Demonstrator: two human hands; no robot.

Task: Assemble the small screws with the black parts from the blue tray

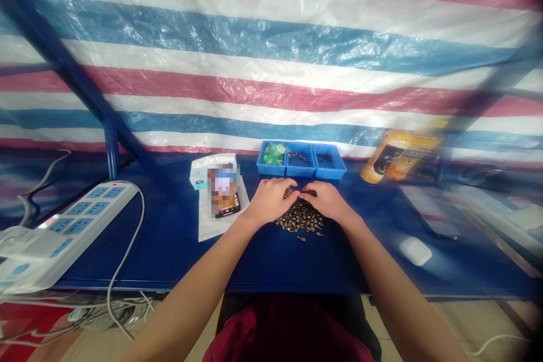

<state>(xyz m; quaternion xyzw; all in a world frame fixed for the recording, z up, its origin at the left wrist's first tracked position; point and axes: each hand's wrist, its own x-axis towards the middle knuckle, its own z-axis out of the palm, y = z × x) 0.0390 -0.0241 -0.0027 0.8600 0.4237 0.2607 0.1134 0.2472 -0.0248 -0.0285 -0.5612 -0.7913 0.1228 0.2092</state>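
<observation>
A pile of small brass-coloured and dark metal pieces, which look like screws or small fittings (300, 218), lies on the blue table in front of me. My left hand (274, 198) reaches over the pile's far left side, its fingers curled towards the thumb. Opposite it, my right hand (326, 199) bends inward with thumb and fingers close together. The fingertips of both hands almost meet above the pile. Anything pinched there is too small to make out. Just beyond the hands stands a blue three-compartment tray (300, 171), with a green bag (275, 154) in its left compartment and small dark metal pieces in the others.
On the left are a lit phone (227, 203) on white packaging (207, 226) and a white power strip (85, 215) with a cable. To the right stand orange-labelled bottles (399, 155), a white earbud case (416, 251) and a flat phone-like slab (428, 212). Striped sheeting hangs behind.
</observation>
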